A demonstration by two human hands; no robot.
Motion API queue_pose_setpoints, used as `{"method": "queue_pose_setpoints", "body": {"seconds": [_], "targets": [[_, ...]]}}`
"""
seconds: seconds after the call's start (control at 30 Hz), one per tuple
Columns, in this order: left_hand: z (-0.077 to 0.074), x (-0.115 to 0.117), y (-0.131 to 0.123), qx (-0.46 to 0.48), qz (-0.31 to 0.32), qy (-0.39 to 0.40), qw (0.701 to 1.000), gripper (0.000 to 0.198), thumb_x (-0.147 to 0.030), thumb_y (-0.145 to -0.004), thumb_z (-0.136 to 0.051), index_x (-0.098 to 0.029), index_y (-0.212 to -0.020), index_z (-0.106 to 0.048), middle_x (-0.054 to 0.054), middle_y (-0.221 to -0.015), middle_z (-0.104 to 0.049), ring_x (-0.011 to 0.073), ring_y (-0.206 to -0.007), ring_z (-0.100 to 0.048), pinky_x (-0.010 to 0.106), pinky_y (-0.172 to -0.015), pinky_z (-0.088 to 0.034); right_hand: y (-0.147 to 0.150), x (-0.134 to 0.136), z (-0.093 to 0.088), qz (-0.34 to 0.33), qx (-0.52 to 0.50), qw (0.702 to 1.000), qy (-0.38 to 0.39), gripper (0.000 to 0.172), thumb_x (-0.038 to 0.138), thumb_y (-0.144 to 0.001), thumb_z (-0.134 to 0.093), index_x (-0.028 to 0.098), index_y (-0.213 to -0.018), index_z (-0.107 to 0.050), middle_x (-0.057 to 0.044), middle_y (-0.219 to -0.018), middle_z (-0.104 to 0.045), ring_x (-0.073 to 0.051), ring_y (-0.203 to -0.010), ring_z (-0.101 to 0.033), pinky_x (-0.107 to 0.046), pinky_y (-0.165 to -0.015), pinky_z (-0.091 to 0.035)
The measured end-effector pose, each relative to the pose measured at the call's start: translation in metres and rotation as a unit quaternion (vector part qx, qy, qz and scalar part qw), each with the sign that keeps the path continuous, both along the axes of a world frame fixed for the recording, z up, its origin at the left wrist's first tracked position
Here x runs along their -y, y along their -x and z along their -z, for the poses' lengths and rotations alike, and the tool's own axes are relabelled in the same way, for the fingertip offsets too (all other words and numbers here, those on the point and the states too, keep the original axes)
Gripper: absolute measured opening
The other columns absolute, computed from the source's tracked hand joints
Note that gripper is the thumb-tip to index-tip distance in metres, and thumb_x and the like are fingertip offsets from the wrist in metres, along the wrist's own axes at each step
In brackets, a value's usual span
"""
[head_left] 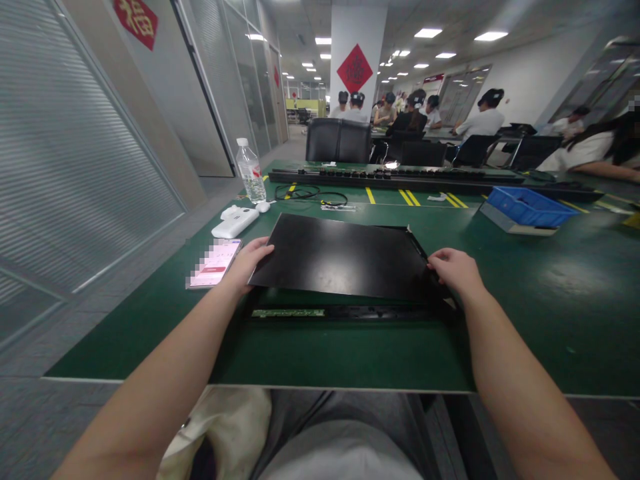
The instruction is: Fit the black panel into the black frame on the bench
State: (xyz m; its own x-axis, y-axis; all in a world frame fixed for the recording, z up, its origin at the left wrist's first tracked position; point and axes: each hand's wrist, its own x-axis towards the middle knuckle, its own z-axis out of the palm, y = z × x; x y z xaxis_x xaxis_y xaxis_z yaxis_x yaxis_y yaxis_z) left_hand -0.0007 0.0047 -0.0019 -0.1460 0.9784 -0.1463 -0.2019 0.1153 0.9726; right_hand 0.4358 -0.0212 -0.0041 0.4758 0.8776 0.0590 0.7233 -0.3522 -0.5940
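Observation:
A thin black rectangular panel point(340, 260), like a display screen, is held tilted above the green table. My left hand point(250, 261) grips its left edge, thumb on top and the other fingers underneath. At the right side, my right hand point(456, 268) pinches a dark frame point(416, 241) beside the panel's right edge. Below the panel, the frame's near bar point(370, 313) shows, with a green circuit strip point(289, 313) along its left half. Much of the frame is hidden under the panel.
A phone point(215, 263), a white device point(236, 222) and a water bottle point(251, 172) stand left. Black cable point(310, 193) lies behind the panel. A blue bin point(531, 208) sits at the right. Long black bars point(425, 181) cross the table's far side; several people sit beyond.

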Motion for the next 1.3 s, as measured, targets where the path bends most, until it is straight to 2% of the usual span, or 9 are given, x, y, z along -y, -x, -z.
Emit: {"method": "queue_pose_setpoints", "body": {"seconds": [0.2, 0.33, 0.5, 0.73, 1.07, 1.3], "targets": [[0.0042, -0.0032, 0.0035, -0.027, 0.011, -0.004, 1.0, 0.037, -0.02, -0.068, -0.078, -0.016, -0.104, -0.069, 0.004, -0.08, -0.076, 0.019, -0.067, -0.07, 0.028, -0.065, -0.055, 0.0009, 0.0, -0.0016, -0.001, 0.018, 1.0, 0.02, 0.012, 0.023, -0.082, -0.064, 0.02, -0.085, -0.074, -0.004, -0.075, -0.075, -0.014, -0.045, -0.058, -0.029, -0.06, -0.047], [0.0031, -0.0028, 0.0024, -0.035, 0.006, -0.003, 0.999, 0.032, -0.018, -0.072, -0.074, -0.016, -0.104, -0.069, 0.004, -0.082, -0.077, 0.0201, -0.071, -0.071, 0.03, -0.07, -0.057, -0.0017, -0.002, 0.0009, -0.009, 0.034, 0.999, 0.021, 0.017, 0.025, -0.083, -0.061, 0.02, -0.09, -0.076, -0.004, -0.077, -0.076, -0.014, -0.047, -0.06, -0.028, -0.062, -0.048], [0.0007, -0.0006, 0.0001, -0.042, -0.001, 0.007, 0.999, 0.028, -0.015, -0.074, -0.071, -0.016, -0.102, -0.07, 0.003, -0.079, -0.077, 0.0201, -0.069, -0.071, 0.029, -0.068, -0.057, -0.0026, -0.0021, 0.0013, -0.006, 0.032, 0.999, 0.02, 0.018, 0.024, -0.082, -0.061, 0.02, -0.09, -0.076, -0.004, -0.077, -0.076, -0.014, -0.047, -0.06, -0.028, -0.062, -0.049], [0.0034, -0.0025, 0.0014, -0.04, 0.001, -0.003, 0.999, 0.033, -0.019, -0.069, -0.075, -0.015, -0.102, -0.069, 0.003, -0.078, -0.075, 0.0193, -0.067, -0.07, 0.029, -0.066, -0.055, -0.0037, -0.0021, 0.0005, -0.011, 0.033, 0.999, 0.03, 0.02, 0.025, -0.081, -0.06, 0.019, -0.092, -0.076, -0.003, -0.075, -0.075, -0.014, -0.047, -0.061, -0.028, -0.062, -0.049], [0.0022, -0.0012, 0.0003, -0.047, -0.012, 0.012, 0.999, 0.032, -0.016, -0.071, -0.071, -0.015, -0.103, -0.07, 0.004, -0.078, -0.077, 0.0197, -0.064, -0.07, 0.028, -0.061, -0.055, -0.0058, -0.0032, 0.0028, -0.011, 0.034, 0.999, 0.035, 0.018, 0.027, -0.082, -0.061, 0.02, -0.091, -0.075, -0.003, -0.074, -0.075, -0.015, -0.048, -0.062, -0.029, -0.063, -0.049], [-0.0021, 0.0017, -0.0028, -0.035, 0.004, 0.004, 0.999, 0.039, -0.015, -0.071, -0.07, -0.013, -0.11, -0.073, 0.005, -0.08, -0.079, 0.0215, -0.071, -0.073, 0.028, -0.065, -0.056, -0.0052, -0.0037, 0.0018, -0.012, 0.04, 0.999, 0.032, 0.017, 0.025, -0.08, -0.061, 0.02, -0.087, -0.076, -0.004, -0.075, -0.075, -0.015, -0.046, -0.06, -0.029, -0.062, -0.049]]}}
